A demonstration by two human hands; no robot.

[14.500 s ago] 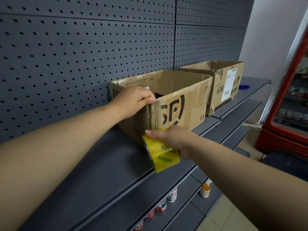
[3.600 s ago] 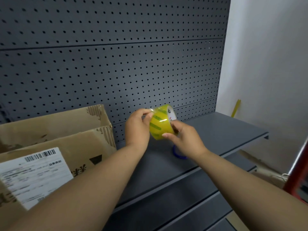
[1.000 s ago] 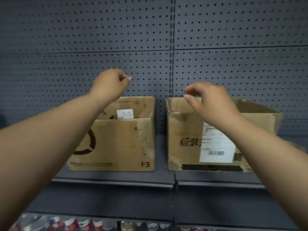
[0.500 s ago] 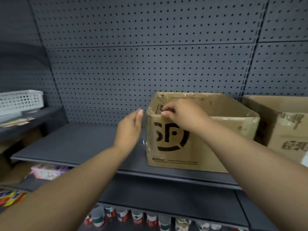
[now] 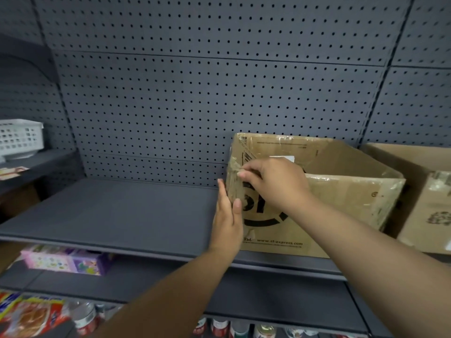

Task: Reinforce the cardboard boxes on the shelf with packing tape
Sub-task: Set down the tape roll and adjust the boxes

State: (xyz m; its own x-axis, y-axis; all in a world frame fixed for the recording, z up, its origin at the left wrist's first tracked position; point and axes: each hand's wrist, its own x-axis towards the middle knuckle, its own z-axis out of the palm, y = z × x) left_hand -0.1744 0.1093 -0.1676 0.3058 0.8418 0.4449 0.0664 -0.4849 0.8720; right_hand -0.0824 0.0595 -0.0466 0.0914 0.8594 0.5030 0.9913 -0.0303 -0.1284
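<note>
An open cardboard box (image 5: 329, 215) with a black round logo stands on the grey shelf (image 5: 122, 215), and shiny clear tape covers its rim and corners. My left hand (image 5: 227, 220) lies flat with straight fingers against the box's left front corner, thumb on the front face. My right hand (image 5: 275, 181) reaches over the front rim, its fingertips pressing on the taped top left corner. A second cardboard box (image 5: 429, 198) stands just to the right, cut off by the frame edge. No tape roll is in view.
A grey pegboard wall (image 5: 195, 93) backs the shelf. A white plastic basket (image 5: 19, 137) sits on a side shelf at far left. On the lower shelves lie a pink package (image 5: 66, 261), snack packs (image 5: 31, 315) and several cans (image 5: 219, 325).
The view has swung left from both boxes to the logo box. My left hand moved from the air onto the box's left corner. My right hand stays at the top left corner.
</note>
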